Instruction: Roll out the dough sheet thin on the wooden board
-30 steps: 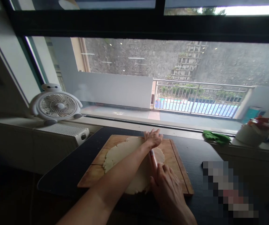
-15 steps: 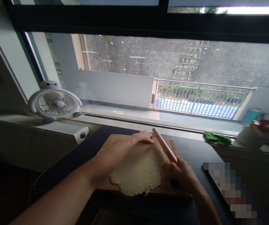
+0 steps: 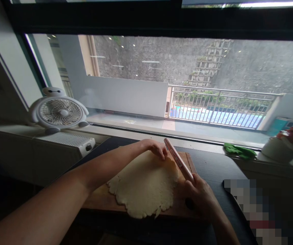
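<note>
A wide, flat sheet of pale dough (image 3: 143, 187) with ragged edges lies on a wooden board (image 3: 97, 200). At the sheet's far edge is my left hand (image 3: 158, 149), its fingers bent down and closed on the dough. My right hand (image 3: 200, 190) is wrapped round one end of a pinkish rolling pin (image 3: 179, 160) with a label on its side. The pin slants up and to the left, its free end close to my left hand. My left forearm crosses above the board's left part and hides some of it.
Under the board is a dark table (image 3: 213, 166). A white fan (image 3: 64, 112) stands at the left by the window. On the sill lie a green cloth (image 3: 238, 150) and, farther right, a pale pot (image 3: 276, 149). A blurred-out object (image 3: 253, 207) rests at the table's right edge.
My left hand has lowered its fingers at the dough's far edge, and its forearm has swung left, uncovering more of the sheet. The right hand still grips the rolling pin.
</note>
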Tool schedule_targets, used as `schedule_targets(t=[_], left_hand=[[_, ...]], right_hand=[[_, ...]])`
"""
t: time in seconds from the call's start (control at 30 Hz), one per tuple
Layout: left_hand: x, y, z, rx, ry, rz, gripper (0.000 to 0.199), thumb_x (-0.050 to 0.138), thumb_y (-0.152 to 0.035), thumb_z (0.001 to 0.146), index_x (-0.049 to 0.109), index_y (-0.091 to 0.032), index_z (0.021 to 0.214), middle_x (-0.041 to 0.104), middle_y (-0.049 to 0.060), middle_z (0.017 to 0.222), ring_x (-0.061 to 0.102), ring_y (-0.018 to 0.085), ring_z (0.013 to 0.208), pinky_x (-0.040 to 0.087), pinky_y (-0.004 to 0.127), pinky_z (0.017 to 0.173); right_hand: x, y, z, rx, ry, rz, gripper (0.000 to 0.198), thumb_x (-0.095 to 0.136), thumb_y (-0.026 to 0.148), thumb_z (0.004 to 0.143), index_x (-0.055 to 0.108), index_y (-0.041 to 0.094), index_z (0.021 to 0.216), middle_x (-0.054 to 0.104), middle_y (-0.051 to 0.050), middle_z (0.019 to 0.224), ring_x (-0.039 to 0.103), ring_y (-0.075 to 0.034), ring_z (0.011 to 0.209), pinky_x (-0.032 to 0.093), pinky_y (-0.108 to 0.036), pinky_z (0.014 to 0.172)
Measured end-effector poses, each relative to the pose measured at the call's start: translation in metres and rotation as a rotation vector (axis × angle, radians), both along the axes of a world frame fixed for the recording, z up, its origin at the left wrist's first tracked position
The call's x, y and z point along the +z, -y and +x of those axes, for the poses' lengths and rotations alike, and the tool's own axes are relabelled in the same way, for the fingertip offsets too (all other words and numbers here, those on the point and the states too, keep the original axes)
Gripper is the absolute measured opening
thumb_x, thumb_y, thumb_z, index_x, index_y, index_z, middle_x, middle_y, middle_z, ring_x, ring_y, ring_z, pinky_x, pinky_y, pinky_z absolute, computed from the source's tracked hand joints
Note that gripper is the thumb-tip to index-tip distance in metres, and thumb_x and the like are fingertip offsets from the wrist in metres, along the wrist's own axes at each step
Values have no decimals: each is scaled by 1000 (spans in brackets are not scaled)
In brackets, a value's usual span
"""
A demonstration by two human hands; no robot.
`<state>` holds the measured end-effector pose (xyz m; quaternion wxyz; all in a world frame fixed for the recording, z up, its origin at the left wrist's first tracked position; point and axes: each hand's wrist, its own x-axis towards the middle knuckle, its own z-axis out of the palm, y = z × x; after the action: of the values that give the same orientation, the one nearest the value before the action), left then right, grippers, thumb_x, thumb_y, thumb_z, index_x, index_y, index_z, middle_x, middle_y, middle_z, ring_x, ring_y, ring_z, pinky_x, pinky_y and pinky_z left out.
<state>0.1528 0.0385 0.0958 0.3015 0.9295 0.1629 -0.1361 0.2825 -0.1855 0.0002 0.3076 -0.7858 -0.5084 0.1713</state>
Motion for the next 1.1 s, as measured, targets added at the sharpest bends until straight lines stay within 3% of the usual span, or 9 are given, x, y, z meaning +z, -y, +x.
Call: schedule_targets(t=[0.1, 0.23, 0.43, 0.6, 0.7, 0.8, 0.93, 1.1], left_hand=[[-6, -6, 4, 26, -78, -63, 12, 67, -27, 58, 64, -16, 62, 60, -2, 60, 53, 13, 61, 43, 22, 58], [-3, -15, -6, 140, -42, -80, 16, 65, -31, 61, 64, -17, 69, 62, -1, 67, 54, 13, 64, 44, 23, 62], [-12, -44, -16, 491, -45, 116, 28, 65, -43, 62, 59, -16, 63, 55, 1, 57, 53, 18, 62, 42, 28, 60], [-20, -67, -48, 702, -134, 187, 45, 58, -58, 65, 59, -13, 71, 57, 4, 59, 54, 20, 66, 42, 28, 59], [-18, -75, -75, 712, -153, 173, 44, 63, -56, 61, 61, -14, 74, 59, 4, 64, 54, 18, 66, 42, 25, 57], [-17, -74, -92, 671, -127, 154, 32, 69, -42, 55, 63, -16, 71, 61, 2, 68, 55, 16, 67, 42, 23, 57], [-19, -61, -103, 649, -101, 101, 24, 69, -29, 52, 63, -17, 72, 63, 1, 70, 57, 15, 64, 45, 23, 55], [-20, -38, -134, 709, -169, 29, 17, 66, -27, 55, 62, -17, 67, 64, 3, 61, 60, 16, 55, 51, 27, 51]], right_hand=[[3, 1, -4, -23, 26, 0, 18, 40, 33, 80, 54, 22, 86, 61, -1, 75, 55, -16, 70, 33, -24, 60], [5, 3, -5, -16, 16, 2, 17, 41, 32, 81, 53, 22, 82, 60, 0, 72, 54, -15, 67, 32, -24, 59], [10, 7, -7, -35, 30, 10, 19, 41, 33, 81, 55, 21, 84, 60, -1, 72, 55, -16, 68, 32, -24, 59], [10, 8, -9, -5, 26, 23, 19, 39, 32, 83, 55, 23, 87, 61, 0, 73, 55, -16, 69, 32, -24, 59], [4, 5, -6, -22, 41, -5, 19, 40, 33, 82, 55, 23, 87, 61, 0, 73, 56, -17, 69, 32, -24, 59], [0, 3, -4, -21, 43, 7, 21, 41, 34, 81, 55, 24, 93, 62, 0, 76, 57, -17, 72, 33, -24, 60], [2, 3, -4, -8, 49, 8, 22, 42, 32, 81, 56, 22, 94, 62, -1, 76, 57, -17, 71, 33, -24, 60], [6, 8, -16, 47, 57, 32, 24, 43, 29, 80, 56, 24, 100, 64, -1, 80, 59, -17, 75, 35, -24, 61]])
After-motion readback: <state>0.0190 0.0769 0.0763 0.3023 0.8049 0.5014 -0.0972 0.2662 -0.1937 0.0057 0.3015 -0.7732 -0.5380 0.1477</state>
